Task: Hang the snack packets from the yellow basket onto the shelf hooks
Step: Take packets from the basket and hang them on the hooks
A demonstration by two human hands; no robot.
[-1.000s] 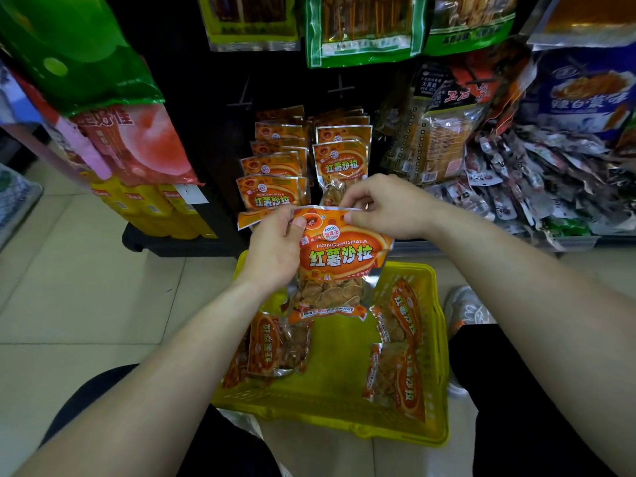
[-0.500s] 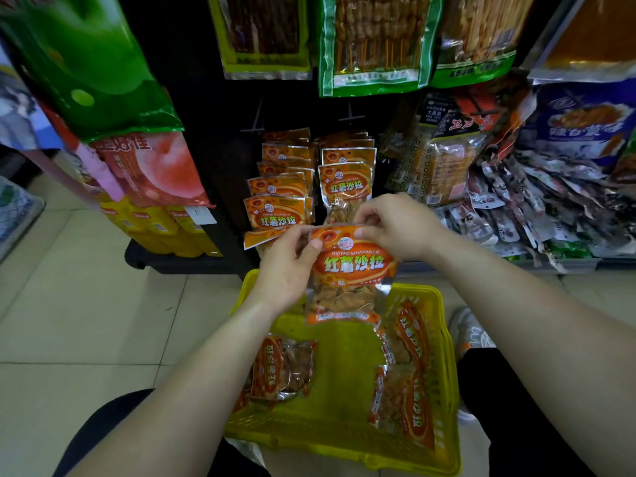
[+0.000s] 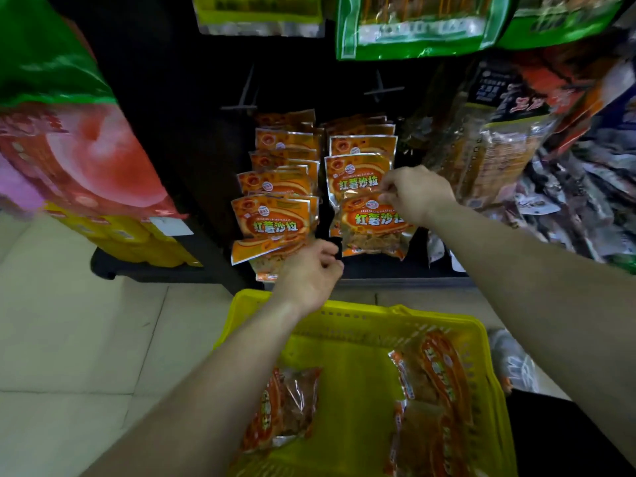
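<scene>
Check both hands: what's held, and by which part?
Right hand pinches the orange foil snack packet at its top edge. Left hand is curled; whether it holds anything cannot be told.

The right hand point(image 3: 416, 197) hides the top of the packet point(image 3: 373, 225).

Orange packet point(image 3: 373, 223), clear bottom showing the chips, is upright against the front of the right-hand row point(image 3: 358, 166), top edge pinched by the right hand point(image 3: 416, 194). The left row point(image 3: 272, 218) hangs just beside it. Below, the yellow basket point(image 3: 344, 313) holds more packets: one on the left point(image 3: 285, 407), a couple on the right point(image 3: 433, 383).
</scene>
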